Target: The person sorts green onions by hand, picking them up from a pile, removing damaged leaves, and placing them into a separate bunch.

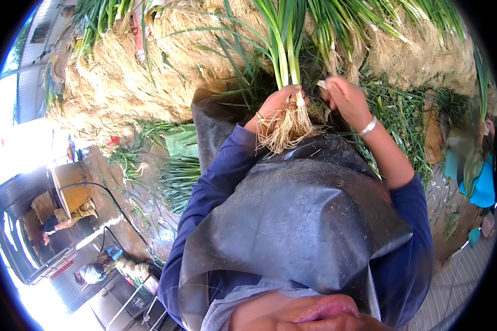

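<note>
My left hand (271, 106) is closed round the white stems of a small bunch of spring onions (284, 58). Their green leaves point away from me, and the pale, stringy roots (291, 128) hang toward my lap. Just right of the bunch, my right hand (348, 100) is closed in a pinch, with a bracelet at its wrist. A small pale bit (321, 84) shows at its fingertips, too small to name. A black plastic apron (315, 204) covers my chest and lap.
A long pile of spring onions (165, 66), roots facing me, stretches across the far side. Cut green leaves (395, 118) litter the ground at right; a green heap (181, 179) lies at left. Other people (92, 273) are at lower left. Blue cloth (483, 185) hangs at far right.
</note>
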The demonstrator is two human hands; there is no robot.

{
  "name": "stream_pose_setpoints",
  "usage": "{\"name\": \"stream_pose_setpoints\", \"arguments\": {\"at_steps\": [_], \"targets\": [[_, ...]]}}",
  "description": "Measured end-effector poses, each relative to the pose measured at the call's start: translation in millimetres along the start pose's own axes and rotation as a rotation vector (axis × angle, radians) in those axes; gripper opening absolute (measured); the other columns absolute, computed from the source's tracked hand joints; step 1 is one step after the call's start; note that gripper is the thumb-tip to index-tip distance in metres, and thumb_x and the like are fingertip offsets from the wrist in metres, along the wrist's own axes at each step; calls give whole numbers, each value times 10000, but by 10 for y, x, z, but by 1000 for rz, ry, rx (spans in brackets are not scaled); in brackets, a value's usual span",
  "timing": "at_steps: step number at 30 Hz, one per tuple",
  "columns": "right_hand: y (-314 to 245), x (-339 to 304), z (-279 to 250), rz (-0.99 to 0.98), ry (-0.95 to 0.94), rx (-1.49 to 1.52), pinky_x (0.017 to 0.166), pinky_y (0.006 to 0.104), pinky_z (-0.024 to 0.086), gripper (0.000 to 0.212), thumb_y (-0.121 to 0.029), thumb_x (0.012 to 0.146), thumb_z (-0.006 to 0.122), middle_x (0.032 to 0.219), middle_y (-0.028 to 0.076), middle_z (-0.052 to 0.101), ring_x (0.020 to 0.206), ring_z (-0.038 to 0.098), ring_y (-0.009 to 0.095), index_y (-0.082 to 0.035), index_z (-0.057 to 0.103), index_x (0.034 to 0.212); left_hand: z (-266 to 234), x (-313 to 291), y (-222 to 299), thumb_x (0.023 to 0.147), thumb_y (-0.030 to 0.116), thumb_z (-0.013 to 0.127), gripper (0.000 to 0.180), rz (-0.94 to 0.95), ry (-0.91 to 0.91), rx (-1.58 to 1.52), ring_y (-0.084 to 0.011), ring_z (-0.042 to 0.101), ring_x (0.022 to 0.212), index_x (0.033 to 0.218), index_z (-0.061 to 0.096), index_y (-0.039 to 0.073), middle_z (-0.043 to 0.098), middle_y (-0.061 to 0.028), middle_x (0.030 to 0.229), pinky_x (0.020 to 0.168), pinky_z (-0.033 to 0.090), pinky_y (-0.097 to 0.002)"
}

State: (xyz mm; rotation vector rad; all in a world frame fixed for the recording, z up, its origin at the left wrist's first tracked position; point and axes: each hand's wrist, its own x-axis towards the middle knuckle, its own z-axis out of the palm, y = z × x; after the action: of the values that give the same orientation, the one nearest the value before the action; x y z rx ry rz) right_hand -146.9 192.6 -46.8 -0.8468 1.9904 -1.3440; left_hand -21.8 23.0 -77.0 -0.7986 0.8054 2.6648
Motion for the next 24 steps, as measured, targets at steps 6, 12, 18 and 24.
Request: {"name": "stream_pose_setpoints", "arguments": {"at_steps": [6, 12, 18, 24], "targets": [[248, 170, 48, -524, -275, -632, 746, 396, 464, 98, -88, 789, 552, 885, 130, 596, 849, 572, 324, -50, 536, 879, 162, -242, 132, 861, 224, 615, 199, -74, -20, 42, -199, 622, 900, 933, 566, 45, 626, -122, 1005, 738, 530, -293], [1461, -378, -700, 216, -685, -746, 774, 430, 477, 245, -213, 813, 493, 896, 208, 633, 812, 602, 375, -7, 622, 835, -32, -234, 167, 835, 138, 623, 268, 79, 120, 247, -221, 628, 943, 1050, 564, -9, 627, -149, 1023, 765, 529, -281], [1978, 32, -967, 122, -564, -1004, 846, 419, 461, 294, -188, 909, 454, 1076, 230, 597, 982, 573, 386, -24, 574, 1121, 16, -266, 189, 843, 182, 605, 340, 104, -25, 176, -134, 578, 682, 1118, 536, -5, 562, -28, 711, 635, 484, -256], [1359, 1567, -274, 121, 334, -329, 797, 397, 444, 419, -355, 885, 563, 1027, 169, 625, 912, 598, 291, -8, 558, 1119, 119, -114, 180, 852, 172, 573, 201, 89, -54, 92, -182, 619, 759, 996, 554, 32, 614, -72, 796, 701, 501, -278]]}}
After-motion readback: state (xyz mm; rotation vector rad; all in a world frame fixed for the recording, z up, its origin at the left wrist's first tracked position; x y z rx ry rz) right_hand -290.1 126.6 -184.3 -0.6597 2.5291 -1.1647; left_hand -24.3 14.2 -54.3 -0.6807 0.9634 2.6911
